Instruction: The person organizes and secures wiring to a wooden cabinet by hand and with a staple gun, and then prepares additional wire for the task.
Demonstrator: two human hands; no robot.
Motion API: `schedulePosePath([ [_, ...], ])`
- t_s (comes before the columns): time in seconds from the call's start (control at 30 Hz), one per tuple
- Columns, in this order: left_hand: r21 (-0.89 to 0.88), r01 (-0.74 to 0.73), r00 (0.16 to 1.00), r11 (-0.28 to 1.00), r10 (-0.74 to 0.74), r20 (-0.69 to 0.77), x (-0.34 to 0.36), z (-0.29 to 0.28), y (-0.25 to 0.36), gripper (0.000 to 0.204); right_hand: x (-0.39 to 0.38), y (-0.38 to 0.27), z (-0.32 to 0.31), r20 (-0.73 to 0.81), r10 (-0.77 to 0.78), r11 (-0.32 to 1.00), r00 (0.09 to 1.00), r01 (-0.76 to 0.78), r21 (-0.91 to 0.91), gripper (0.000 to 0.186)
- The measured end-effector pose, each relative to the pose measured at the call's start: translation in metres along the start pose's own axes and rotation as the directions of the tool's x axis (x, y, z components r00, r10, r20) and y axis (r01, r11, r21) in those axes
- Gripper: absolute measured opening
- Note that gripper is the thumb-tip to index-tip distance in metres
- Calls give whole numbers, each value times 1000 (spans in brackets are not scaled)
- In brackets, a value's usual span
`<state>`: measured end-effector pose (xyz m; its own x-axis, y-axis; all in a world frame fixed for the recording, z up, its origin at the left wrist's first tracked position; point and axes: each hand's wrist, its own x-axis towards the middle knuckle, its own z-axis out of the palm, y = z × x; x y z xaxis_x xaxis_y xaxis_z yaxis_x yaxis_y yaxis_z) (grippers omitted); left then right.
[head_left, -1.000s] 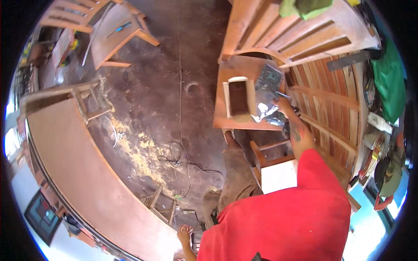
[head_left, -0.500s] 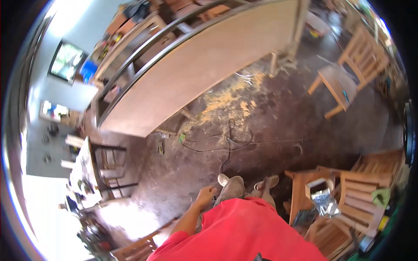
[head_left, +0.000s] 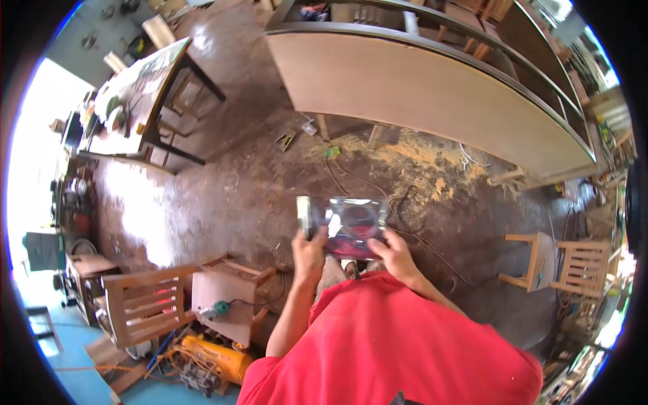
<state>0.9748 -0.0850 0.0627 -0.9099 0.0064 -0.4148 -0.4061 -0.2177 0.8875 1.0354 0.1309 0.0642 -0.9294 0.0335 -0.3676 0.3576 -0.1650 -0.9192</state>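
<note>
A shiny, clear plastic packet (head_left: 352,233) is held up in front of my body, over the floor. Reflections and blur hide what is inside; dark and reddish tones show through its lower part. My left hand (head_left: 309,256) is closed on its left side, thumb on the front. On the opposite side, my right hand (head_left: 397,258) grips the lower corner, its thumb pressed on the plastic. A pale upright strip stands at the packet's left end, and I cannot tell whether it is part of it.
A long wooden cabinet (head_left: 432,84) lies ahead, with sawdust (head_left: 439,162) and a dark cable (head_left: 432,246) near it. At left are a table (head_left: 135,111), a wooden chair (head_left: 145,307) with a green power tool (head_left: 216,309), and an orange air compressor (head_left: 216,358). Another chair (head_left: 540,263) stands right.
The view has swung left. My right hand has come from beside a shiny packet on the right-hand chairs to my front. Both hands now hold a shiny packet; my left hand was free before.
</note>
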Motion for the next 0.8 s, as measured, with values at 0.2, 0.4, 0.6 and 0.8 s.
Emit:
schedulePosePath([
  [0.2,333,-61,953,941,153,-260,1,-109,48,15,83,-37,99,285,-476,512,832,526,-679,73],
  [0.4,352,-22,976,936,96,-196,43,-105,74,21,171,-73,160,660,-203,631,724,612,-477,71],
  [0.6,187,-201,905,962,255,-340,124,-138,116,15,278,-59,185,473,-381,816,794,530,-233,64],
  [0.8,47,-226,934,973,230,-275,221,-157,195,14,368,-134,246,366,-416,833,832,510,-213,55],
])
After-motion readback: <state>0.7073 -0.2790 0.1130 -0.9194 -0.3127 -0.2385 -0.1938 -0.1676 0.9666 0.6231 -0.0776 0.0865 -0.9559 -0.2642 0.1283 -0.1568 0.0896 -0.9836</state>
